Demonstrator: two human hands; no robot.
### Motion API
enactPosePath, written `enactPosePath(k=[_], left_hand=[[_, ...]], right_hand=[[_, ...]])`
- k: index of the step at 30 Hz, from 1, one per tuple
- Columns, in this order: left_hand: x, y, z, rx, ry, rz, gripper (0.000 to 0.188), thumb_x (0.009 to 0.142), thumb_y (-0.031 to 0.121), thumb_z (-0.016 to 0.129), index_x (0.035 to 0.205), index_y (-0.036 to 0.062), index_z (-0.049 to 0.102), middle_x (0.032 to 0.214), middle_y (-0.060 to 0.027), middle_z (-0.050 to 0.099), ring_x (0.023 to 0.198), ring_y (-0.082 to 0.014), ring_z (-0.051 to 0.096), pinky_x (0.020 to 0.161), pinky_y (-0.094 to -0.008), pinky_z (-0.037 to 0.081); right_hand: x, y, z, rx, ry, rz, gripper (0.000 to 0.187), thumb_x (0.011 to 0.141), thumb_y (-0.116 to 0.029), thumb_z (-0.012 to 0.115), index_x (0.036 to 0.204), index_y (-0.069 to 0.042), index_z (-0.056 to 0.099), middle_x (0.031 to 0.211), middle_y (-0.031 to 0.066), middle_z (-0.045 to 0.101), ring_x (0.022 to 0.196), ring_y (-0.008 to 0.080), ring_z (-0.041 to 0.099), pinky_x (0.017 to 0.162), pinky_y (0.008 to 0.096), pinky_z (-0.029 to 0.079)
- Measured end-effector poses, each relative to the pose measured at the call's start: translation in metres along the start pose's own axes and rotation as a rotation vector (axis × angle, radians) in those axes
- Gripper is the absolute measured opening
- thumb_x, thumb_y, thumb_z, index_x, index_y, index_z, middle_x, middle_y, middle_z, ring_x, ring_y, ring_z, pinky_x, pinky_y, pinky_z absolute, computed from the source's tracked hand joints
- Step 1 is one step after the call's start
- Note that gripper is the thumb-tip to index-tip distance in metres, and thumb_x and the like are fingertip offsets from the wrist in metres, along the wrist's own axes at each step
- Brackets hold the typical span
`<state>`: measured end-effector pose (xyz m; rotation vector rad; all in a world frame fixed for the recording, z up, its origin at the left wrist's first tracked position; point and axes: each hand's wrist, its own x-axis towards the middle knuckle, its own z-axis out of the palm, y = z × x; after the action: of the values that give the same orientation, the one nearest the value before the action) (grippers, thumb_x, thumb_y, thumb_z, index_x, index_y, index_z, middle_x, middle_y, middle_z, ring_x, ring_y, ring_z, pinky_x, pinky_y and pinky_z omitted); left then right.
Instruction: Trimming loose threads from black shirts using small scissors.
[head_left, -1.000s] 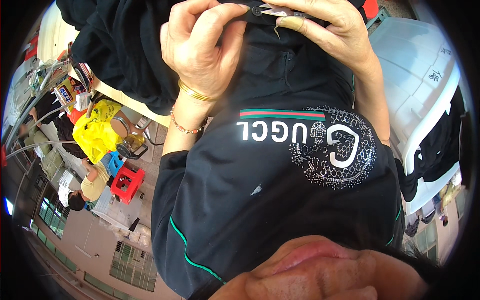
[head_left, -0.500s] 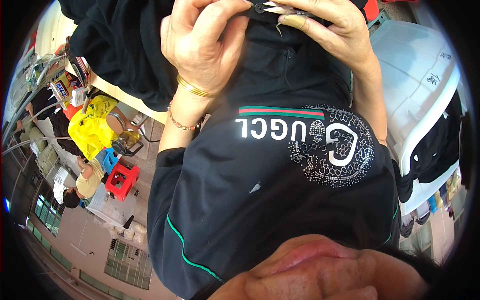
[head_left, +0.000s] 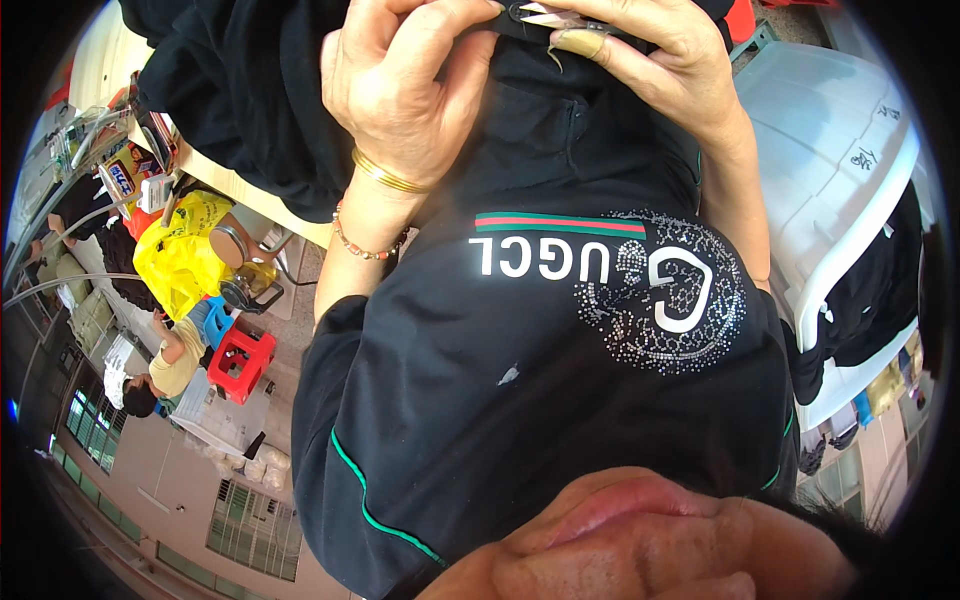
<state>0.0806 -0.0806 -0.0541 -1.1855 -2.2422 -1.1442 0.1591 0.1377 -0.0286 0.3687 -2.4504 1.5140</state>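
At the top of the head view, my left hand [head_left: 405, 95] is closed, thumb and forefinger pinching the edge of a black garment [head_left: 245, 95]. Beside those fingertips a dark round button [head_left: 516, 11] sits on the cloth. My right hand [head_left: 665, 60] is wrapped round small thread snips [head_left: 545, 17], whose pointed metal blades reach the button. A tan wrapping covers a right fingertip, with a thin loose end hanging below it. The handles of the snips are mostly hidden by my fingers and the frame's top edge.
A pale wooden table edge [head_left: 235, 185] runs at the left, with a yellow plastic bag [head_left: 180, 255] beyond it. Further off are a red stool [head_left: 240, 362] and a bent-over person [head_left: 172, 362]. On the right stands a large translucent bin [head_left: 820, 130] near dark cloth.
The snips' blades have moved slightly left, over the button, which is now partly covered. My right hand has shifted a little left with them; my left hand keeps its pinch.
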Motion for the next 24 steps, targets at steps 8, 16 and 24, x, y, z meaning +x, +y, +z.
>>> enactPosePath(k=[8, 16, 24], left_hand=[[0.001, -0.001, 0.0, 0.069, -0.006, 0.055, 0.028, 0.074, 0.004, 0.086, 0.1, 0.0109, 0.078, 0.1, -0.0039, 0.066, 0.077, -0.0135, 0.061, 0.066, -0.0249, 0.051], [0.007, 0.012, -0.003, 0.206, -0.022, 0.155, 0.037, 0.068, 0.02, 0.093, 0.101, 0.0177, 0.079, 0.095, 0.002, 0.067, 0.078, -0.0139, 0.06, 0.073, -0.0284, 0.042], [0.003, 0.011, 0.003, 0.276, 0.008, 0.297, 0.03, 0.067, 0.021, 0.089, 0.096, 0.027, 0.081, 0.085, 0.0105, 0.06, 0.069, -0.0066, 0.052, 0.071, -0.0267, 0.033]], right_hand=[[0.001, 0.005, 0.003, 0.044, 0.006, 0.004, 0.037, 0.086, 0.0, 0.077, 0.123, -0.003, 0.073, 0.091, 0.0083, 0.065, 0.079, 0.0183, 0.063, 0.069, 0.0277, 0.051], [0.001, 0.009, 0.003, 0.028, 0.004, -0.023, 0.035, 0.087, -0.002, 0.077, 0.122, -0.002, 0.073, 0.091, 0.009, 0.065, 0.08, 0.0197, 0.063, 0.07, 0.0287, 0.051], [0.001, 0.056, 0.03, 0.34, 0.203, -0.414, 0.035, 0.088, -0.003, 0.076, 0.123, -0.001, 0.072, 0.093, 0.0103, 0.066, 0.081, 0.0213, 0.064, 0.072, 0.0296, 0.052]])
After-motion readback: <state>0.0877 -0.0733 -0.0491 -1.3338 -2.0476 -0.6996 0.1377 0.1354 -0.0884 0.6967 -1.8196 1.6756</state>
